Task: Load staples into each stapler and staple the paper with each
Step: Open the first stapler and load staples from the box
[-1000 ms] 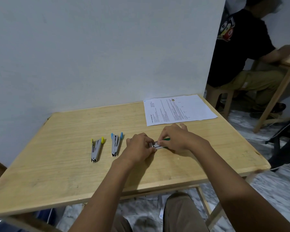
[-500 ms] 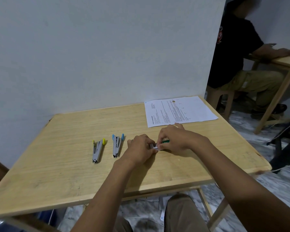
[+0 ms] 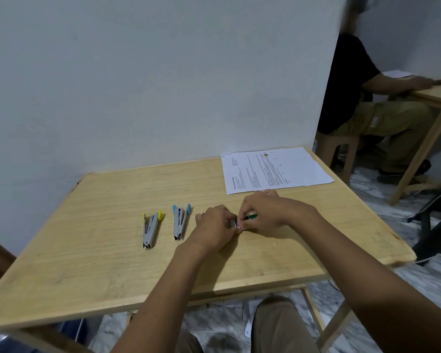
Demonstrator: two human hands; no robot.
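A grey stapler with green tips [image 3: 242, 220] lies on the wooden table [image 3: 99, 250], mostly hidden between my two hands. My left hand [image 3: 214, 225] grips its near end with curled fingers. My right hand [image 3: 265, 210] pinches it by the green tip. Left of them lie a yellow-tipped stapler [image 3: 150, 229] and a blue-tipped stapler [image 3: 180, 221], both with their arms spread. A printed sheet of paper [image 3: 275, 169] lies flat at the table's far right corner. Whether any staples are in my fingers cannot be made out.
A white wall [image 3: 138, 85] rises directly behind the table. To the right, a person [image 3: 362, 98] in a black shirt sits on a stool at another wooden table [image 3: 438, 95]. A dark chair base [image 3: 433, 225] stands past the table's right edge.
Both hands stay on the green-tipped stapler, shifting only slightly as the fingers work on it. The view tilted up a little. The person at the right leaned forward.
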